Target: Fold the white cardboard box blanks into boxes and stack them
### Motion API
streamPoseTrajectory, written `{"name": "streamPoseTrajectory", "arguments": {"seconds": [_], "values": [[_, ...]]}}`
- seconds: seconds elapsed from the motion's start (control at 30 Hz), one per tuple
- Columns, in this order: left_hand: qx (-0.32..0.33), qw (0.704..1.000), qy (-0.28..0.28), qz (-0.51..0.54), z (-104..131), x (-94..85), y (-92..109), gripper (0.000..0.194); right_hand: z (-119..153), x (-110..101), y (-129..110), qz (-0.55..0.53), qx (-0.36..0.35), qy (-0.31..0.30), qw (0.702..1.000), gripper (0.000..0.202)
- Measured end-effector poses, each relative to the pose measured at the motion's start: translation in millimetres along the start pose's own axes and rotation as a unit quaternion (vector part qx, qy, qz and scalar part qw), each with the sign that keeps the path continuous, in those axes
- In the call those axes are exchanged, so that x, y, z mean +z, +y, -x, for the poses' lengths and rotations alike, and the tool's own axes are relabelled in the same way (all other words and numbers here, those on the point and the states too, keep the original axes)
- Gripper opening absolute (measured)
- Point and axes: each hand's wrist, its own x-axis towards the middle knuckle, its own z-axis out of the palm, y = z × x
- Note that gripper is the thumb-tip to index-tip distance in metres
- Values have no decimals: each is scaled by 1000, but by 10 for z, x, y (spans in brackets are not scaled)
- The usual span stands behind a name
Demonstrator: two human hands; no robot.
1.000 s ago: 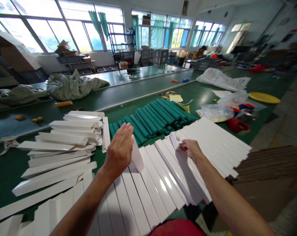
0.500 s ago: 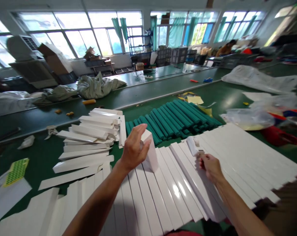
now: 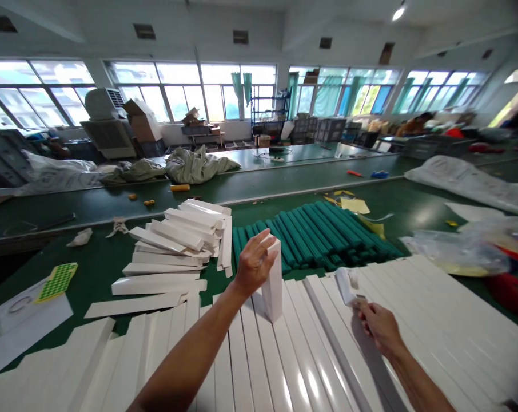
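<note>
My left hand (image 3: 255,264) is at the upper end of a white box (image 3: 274,289), thumb and fingers curled around it. The box stands upright on a row of long white cartons (image 3: 259,349). Farther right, my right hand (image 3: 381,329) is closed, with its fingers at the near end of a small white object (image 3: 348,286). That object has a grey-brown part by the fingertips, and its kind I cannot make out. It is over the cartons, and a shadow falls below the hand.
Dark green rods (image 3: 314,234) lie bundled behind the cartons. Loose white boxes (image 3: 168,257) are piled at left. Beyond them are a green patterned sheet (image 3: 56,282) on paper, and clear plastic bags (image 3: 460,249) at right. A raised rail (image 3: 285,194) crosses the green table.
The head view has tilted up, showing more wall and ceiling. Both hands keep nearly the same places over the cartons, and the upright box is still under my left hand.
</note>
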Motion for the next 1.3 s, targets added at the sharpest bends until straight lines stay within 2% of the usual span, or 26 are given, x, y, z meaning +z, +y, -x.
{"name": "streamPoseTrajectory", "arguments": {"seconds": [0.1,0.2,0.27,0.33,0.37,0.47,0.53,0.7,0.93,1.03,1.13,1.23,1.3], "values": [[7,1000,11,-9,8,-18,5,28,114,27,27,41,1,6,999,28],[24,999,6,-23,22,-38,48,32,435,221,-118,42,-4,-24,999,32],[35,999,-6,-33,35,-19,109,38,784,430,-420,-5,-26,-105,994,36],[35,998,-26,-36,50,30,187,48,1158,639,-863,-71,-53,-224,970,41],[31,998,-33,-33,60,62,229,53,1322,727,-1101,-97,-68,-257,959,42],[15,999,-36,-16,91,149,334,66,1638,900,-1667,-138,-89,-330,930,42],[5,999,-33,-14,109,183,374,70,1697,960,-1830,-142,-93,-351,921,42],[-3,999,-33,-13,134,212,394,72,1595,1042,-1818,-136,-82,-333,929,44],[21,999,-41,-11,152,243,417,72,1503,1054,-1936,-93,-13,-337,937,41],[36,997,-56,-30,125,201,436,59,1495,1053,-2049,-66,33,-345,936,37],[25,994,-98,-43,69,138,443,39,1502,1052,-2140,-25,57,-344,937,36],[10,992,-126,-17,15,91,428,35,1528,1077,-2099,-31,45,-337,940,41],[4,992,-128,4,-7,59,410,38,1546,1129,-1968,-65,6,-317,946,47]]}}
